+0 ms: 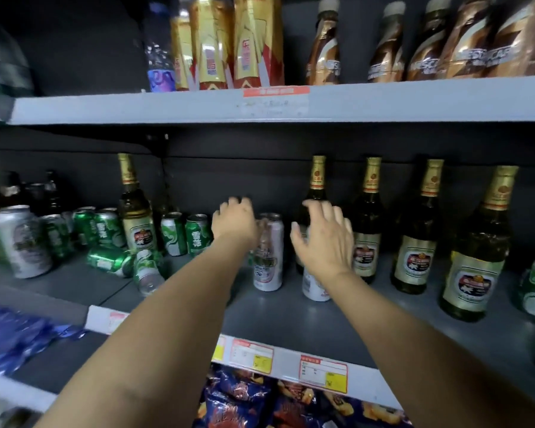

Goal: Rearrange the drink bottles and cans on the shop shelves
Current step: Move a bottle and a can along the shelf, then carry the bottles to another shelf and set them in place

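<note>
On the middle shelf point(291, 316), my left hand point(235, 222) reaches toward the back, just left of a tall white can point(269, 257). Its fingers bend away from me, and whatever lies under them is hidden. My right hand point(325, 239) hovers with fingers spread in front of a dark beer bottle point(317, 177) with a gold neck. It holds nothing. A second white can point(314, 288) stands below that wrist. Three more gold-label beer bottles point(420, 239) stand in a row to the right.
Left of my hands stand green cans point(198, 233), two more toppled green cans point(112, 261), another beer bottle point(133, 211) and a big silver can point(22, 242). The upper shelf point(167, 106) carries gold bottles and brown coffee bottles point(323, 47). Snack bags point(260, 396) lie below.
</note>
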